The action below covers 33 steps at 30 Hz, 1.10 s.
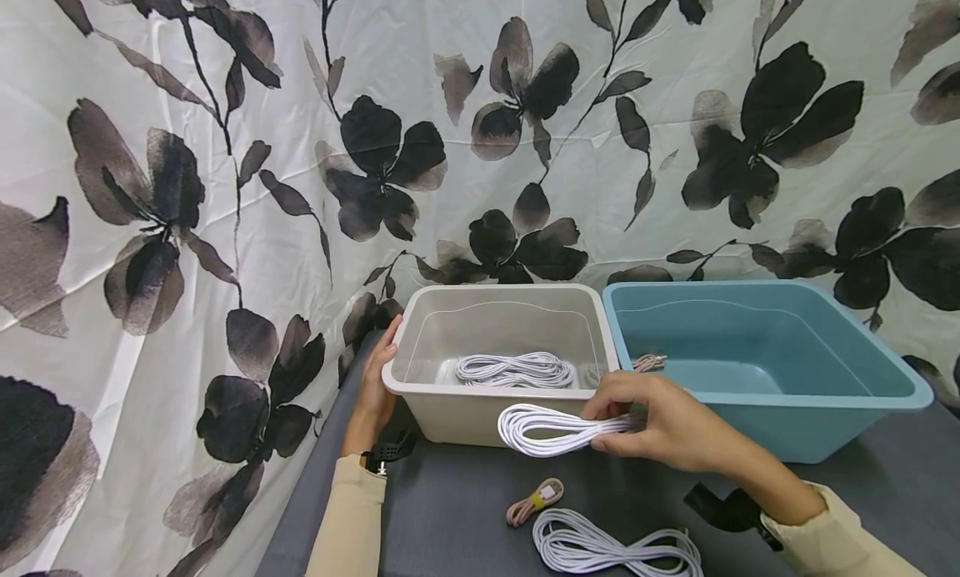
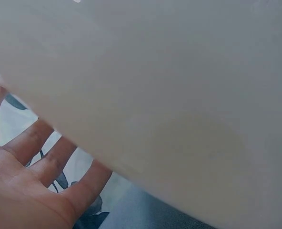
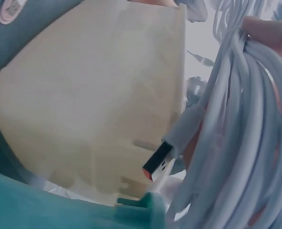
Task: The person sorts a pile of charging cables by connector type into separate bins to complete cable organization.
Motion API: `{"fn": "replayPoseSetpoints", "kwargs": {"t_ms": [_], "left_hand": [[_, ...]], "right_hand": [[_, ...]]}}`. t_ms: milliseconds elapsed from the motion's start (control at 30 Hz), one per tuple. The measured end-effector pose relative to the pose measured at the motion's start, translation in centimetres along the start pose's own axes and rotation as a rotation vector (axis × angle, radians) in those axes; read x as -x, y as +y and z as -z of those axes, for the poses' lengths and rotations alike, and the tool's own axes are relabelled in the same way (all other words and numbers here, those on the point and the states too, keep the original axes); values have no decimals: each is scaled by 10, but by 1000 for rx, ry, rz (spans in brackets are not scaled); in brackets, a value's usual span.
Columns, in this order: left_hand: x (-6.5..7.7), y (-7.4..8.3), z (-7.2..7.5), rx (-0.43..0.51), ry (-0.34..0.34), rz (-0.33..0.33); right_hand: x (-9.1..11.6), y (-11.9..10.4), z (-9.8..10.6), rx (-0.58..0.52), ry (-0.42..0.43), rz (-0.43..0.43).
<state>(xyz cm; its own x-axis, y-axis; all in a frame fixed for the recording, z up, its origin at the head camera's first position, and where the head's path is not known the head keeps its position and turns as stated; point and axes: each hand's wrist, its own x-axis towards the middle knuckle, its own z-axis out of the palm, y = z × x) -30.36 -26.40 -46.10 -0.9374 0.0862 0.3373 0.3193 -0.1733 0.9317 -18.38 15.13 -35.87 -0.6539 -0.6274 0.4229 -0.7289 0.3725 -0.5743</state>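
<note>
My right hand (image 1: 663,418) pinches a coiled white USB cable (image 1: 536,429) in front of the cream bin's near wall. In the right wrist view the cable's loops (image 3: 255,129) fill the right side, and its USB plug (image 3: 162,160) sticks out to the left. My left hand (image 1: 378,381) rests against the left end of the cream bin (image 1: 480,406), just under the rim. The left wrist view shows its fingers (image 2: 53,160) extended along the bin's wall. Inside that bin lies another white coiled cable (image 1: 516,369).
A blue bin (image 1: 787,423) stands right of the cream one, with a pinkish cable (image 1: 648,362) inside. On the dark grey surface (image 1: 450,519) lie a small pinkish cable bundle (image 1: 535,502) and a larger white coiled cable (image 1: 615,548). Behind hangs a floral curtain (image 1: 465,193).
</note>
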Motion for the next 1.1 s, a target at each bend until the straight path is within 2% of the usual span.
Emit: {"fn": "replayPoseSetpoints", "kwargs": {"t_ms": [267,700,900,1100], "left_hand": [[0,-1,-1,12,-5,-10],[-2,-1,-2,4,0,4],[-2,-4,-1,-15,13,7],[-3,-3,-2,-2,4,6]], "right_hand": [[-20,8,18,15,28,-40],[-45,19,35,95,-14,-144],[-59,27,42,113,-45,-166],[-70,27,48,135,-42,-160]]}}
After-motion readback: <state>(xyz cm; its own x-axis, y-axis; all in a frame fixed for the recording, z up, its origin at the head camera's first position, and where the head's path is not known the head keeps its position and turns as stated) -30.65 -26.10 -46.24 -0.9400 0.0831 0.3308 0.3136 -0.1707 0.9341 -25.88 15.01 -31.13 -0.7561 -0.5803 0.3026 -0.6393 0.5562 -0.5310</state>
